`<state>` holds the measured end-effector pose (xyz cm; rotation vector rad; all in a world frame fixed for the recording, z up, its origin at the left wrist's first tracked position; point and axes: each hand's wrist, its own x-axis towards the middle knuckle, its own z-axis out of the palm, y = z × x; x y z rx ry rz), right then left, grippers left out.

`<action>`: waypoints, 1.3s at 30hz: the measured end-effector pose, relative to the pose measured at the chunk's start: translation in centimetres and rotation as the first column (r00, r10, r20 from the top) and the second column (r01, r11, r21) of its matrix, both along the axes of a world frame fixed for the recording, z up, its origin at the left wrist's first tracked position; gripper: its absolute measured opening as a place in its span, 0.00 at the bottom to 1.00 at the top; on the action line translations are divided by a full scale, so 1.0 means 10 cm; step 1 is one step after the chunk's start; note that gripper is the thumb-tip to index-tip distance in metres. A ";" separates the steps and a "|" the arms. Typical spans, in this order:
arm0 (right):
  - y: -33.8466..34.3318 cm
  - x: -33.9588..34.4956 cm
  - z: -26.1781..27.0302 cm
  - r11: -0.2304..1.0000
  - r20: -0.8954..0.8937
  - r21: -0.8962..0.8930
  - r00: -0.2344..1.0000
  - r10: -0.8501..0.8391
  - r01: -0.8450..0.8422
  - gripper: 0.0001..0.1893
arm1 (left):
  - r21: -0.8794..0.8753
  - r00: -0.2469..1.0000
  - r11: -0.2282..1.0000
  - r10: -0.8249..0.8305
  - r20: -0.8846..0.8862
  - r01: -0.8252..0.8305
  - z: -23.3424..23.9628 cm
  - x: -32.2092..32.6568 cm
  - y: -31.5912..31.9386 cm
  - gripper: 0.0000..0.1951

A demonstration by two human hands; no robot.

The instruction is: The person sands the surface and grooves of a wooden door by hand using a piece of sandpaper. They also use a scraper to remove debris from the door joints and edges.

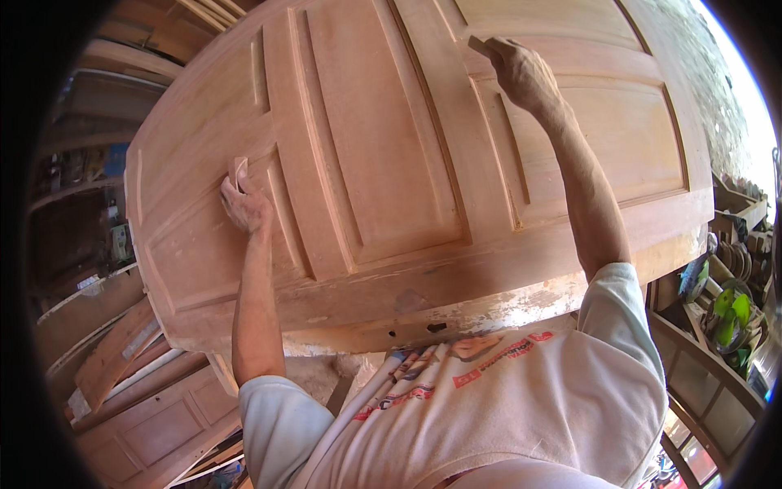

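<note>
A large panelled wooden door (409, 153) lies before me, with raised panels and moulded frames. My left hand (246, 202) is over a panel at the door's left part, its fingers around a small pale block (239, 166), perhaps wood or folded sandpaper. Farther off and to the right, my right hand (516, 67) grips a small flat brownish piece (478, 45) above the rail between the panels; whether it is a sanding block or folded sandpaper I cannot tell. The door's near edge shows two dark holes (436, 327) and whitish, worn patches close to my shirt.
Another panelled door (162, 428) leans at the lower left, below stacked boards (116, 354). Shelves with wood stand at the far left. At the right are a wooden frame with panes (702, 391), a green-leaved object (731, 315) and a rough wall (708, 79).
</note>
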<state>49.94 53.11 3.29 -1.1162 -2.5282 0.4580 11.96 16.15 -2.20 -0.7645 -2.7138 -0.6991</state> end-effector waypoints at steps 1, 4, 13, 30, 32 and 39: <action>0.09 -0.06 0.03 1.000 0.047 0.025 0.999 0.002 -0.003 0.11 | -0.005 1.000 1.000 -0.002 0.000 0.002 0.01 0.01 0.00 0.34; 0.36 -0.24 0.04 0.996 0.096 0.066 0.994 0.046 -0.052 0.13 | 0.001 0.999 1.000 -0.007 -0.036 0.007 -0.02 -0.02 -0.03 0.34; 1.02 -0.33 -0.18 0.892 0.202 0.101 0.887 0.415 -0.440 0.12 | 0.009 1.000 1.000 0.006 0.004 -0.006 0.00 -0.02 0.02 0.32; 0.73 -0.44 -0.05 0.979 0.128 -0.072 0.972 0.197 -0.189 0.18 | 0.010 1.000 1.000 0.027 0.008 -0.027 0.01 0.01 0.03 0.33; 0.73 -0.47 -0.06 0.982 0.168 -0.082 0.968 0.184 -0.172 0.18 | 0.008 1.000 1.000 0.018 -0.014 -0.018 -0.01 -0.02 0.01 0.33; 1.09 -0.62 -0.16 0.750 0.432 0.268 0.772 0.467 -0.604 0.06 | 0.027 1.000 1.000 0.001 -0.013 -0.001 -0.02 -0.03 0.02 0.32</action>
